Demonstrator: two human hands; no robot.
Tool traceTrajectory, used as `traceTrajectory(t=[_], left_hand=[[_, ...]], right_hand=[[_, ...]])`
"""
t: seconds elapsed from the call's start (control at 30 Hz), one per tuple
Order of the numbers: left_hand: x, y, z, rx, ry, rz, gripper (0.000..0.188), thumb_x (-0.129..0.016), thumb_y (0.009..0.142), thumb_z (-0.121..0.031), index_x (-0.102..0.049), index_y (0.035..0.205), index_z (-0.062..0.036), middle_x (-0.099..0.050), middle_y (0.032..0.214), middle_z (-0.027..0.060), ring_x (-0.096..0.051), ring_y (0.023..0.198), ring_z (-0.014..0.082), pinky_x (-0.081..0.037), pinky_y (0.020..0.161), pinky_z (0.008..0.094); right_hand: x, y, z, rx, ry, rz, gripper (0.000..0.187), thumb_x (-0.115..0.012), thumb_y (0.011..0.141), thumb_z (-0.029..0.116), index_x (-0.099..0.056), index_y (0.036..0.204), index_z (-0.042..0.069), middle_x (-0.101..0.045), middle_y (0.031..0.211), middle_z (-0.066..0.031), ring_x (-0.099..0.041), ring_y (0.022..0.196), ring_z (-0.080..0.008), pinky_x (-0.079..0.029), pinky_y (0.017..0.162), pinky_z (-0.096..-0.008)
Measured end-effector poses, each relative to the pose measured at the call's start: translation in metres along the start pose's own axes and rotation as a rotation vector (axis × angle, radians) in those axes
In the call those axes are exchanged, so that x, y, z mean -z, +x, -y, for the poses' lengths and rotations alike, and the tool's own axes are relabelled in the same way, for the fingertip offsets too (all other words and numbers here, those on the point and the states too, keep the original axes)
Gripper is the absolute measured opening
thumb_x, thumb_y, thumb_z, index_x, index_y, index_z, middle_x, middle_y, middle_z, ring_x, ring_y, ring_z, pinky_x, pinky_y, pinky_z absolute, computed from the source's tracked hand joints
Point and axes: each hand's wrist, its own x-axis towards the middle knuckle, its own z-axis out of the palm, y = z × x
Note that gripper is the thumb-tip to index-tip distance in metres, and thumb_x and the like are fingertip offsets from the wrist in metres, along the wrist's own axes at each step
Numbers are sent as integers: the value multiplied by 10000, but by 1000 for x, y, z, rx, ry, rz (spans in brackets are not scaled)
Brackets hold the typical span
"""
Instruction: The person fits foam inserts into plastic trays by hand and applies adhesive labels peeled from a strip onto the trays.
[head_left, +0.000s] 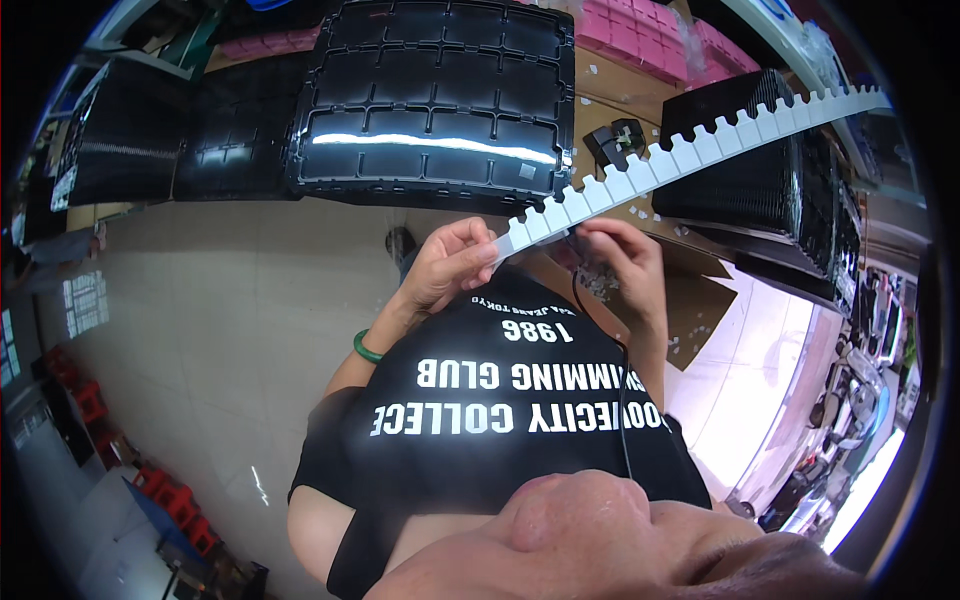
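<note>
A long white strip (655, 168) with square teeth along its upper edge slants from the middle of the view up to the far right. My left hand (452, 266) pinches its near end between thumb and fingers; a green bangle (366, 346) circles that wrist. Just below the strip's edge, my right hand (632, 262) is closed, thumb against fingers. Whatever lies between those fingertips is too small to make out. Between my hands, the strip's underside is partly hidden. A thin black cord (622, 400) runs down over my black shirt.
Large black moulded trays (435, 90) are stacked ahead on a bench, with more black trays (235, 130) at left and a black stack (725, 190) at right. Pink trays (640, 40) lie behind. A small black device (614, 142) and white scraps rest on cardboard. Red stools (172, 505) stand lower left.
</note>
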Motion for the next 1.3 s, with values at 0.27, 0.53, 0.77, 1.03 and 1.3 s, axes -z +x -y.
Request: traceTrajectory(t=[0.27, 0.53, 0.77, 1.03, 1.3], left_hand=[[25, -24, -40, 56, 74, 84, 155, -629, 915, -156, -536, 829, -66, -563, 707, 7, -476, 569, 33, -340, 491, 151], [52, -75, -82, -29, 166, 108, 159, -655, 892, -132, -539, 804, -68, -552, 751, 5, -531, 645, 53, -372, 550, 170], [63, -81, -98, -43, 208, 133, 159, -659, 892, -123, -538, 807, -63, -559, 773, 3, -541, 669, 49, -391, 569, 169], [79, -93, -112, -63, 273, 164, 168, -674, 886, -136, -548, 804, -62, -587, 765, -8, -550, 667, 40, -405, 575, 166], [81, -101, -115, -28, 278, 144, 159, -676, 887, -150, -561, 814, -66, -596, 748, -16, -552, 667, 30, -408, 571, 162]], right_hand=[[-108, 48, 28, 62, 458, 542, 161, -669, 859, 163, -668, 937, 22, -628, 881, -77, -609, 818, -158, -491, 783, -290], [-169, 102, 72, 371, -299, 332, 108, -697, 816, 146, -699, 839, 41, -628, 785, -17, -544, 719, -80, -432, 654, -235], [-241, 155, 59, 569, -808, 262, 112, -712, 758, 167, -707, 826, 78, -625, 798, -22, -507, 772, -180, -435, 690, -308], [-254, 152, 71, 591, -971, 265, 112, -703, 750, 163, -697, 810, 69, -621, 806, -29, -520, 798, -195, -446, 714, -329], [-258, 143, 75, 773, -1070, 313, 88, -678, 740, 121, -664, 779, 44, -598, 779, -44, -541, 782, -231, -473, 677, -352]])
